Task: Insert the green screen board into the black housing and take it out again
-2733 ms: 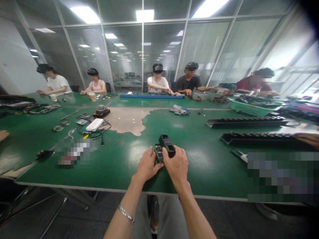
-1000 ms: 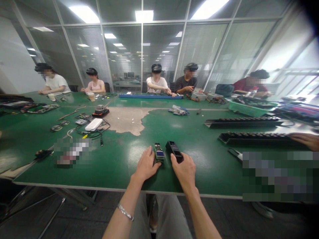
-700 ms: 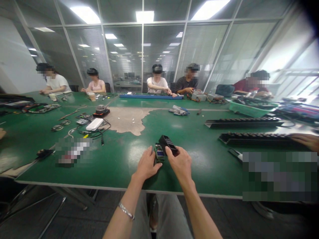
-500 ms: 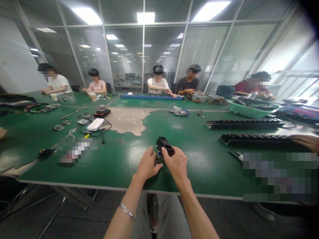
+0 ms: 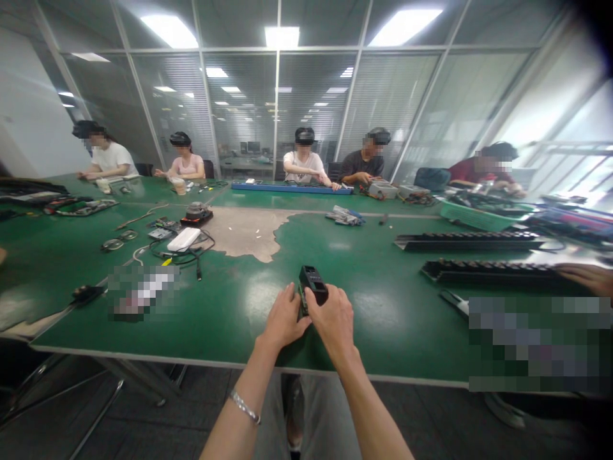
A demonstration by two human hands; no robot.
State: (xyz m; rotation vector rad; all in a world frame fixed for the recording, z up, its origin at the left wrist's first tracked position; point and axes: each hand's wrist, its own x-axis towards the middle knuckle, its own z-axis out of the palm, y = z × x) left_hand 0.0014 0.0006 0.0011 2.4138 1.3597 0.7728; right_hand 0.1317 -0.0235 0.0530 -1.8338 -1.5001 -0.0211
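Black casing point(image 5: 312, 278) held partly over circuit board point(image 5: 302, 298)
The casing is pinched by the right hand point(image 5: 334, 314); the board is clasped by the left hand point(image 5: 286, 318), apparently so it is kept steady.

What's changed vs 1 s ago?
The black casing moved left, from apart on the right of the circuit board to over it, now hiding most of it, screen included. The right hand moved left with it, still gripping; nothing newly grabbed or let go. Unchanged: left hand at the board, white box and black rails.
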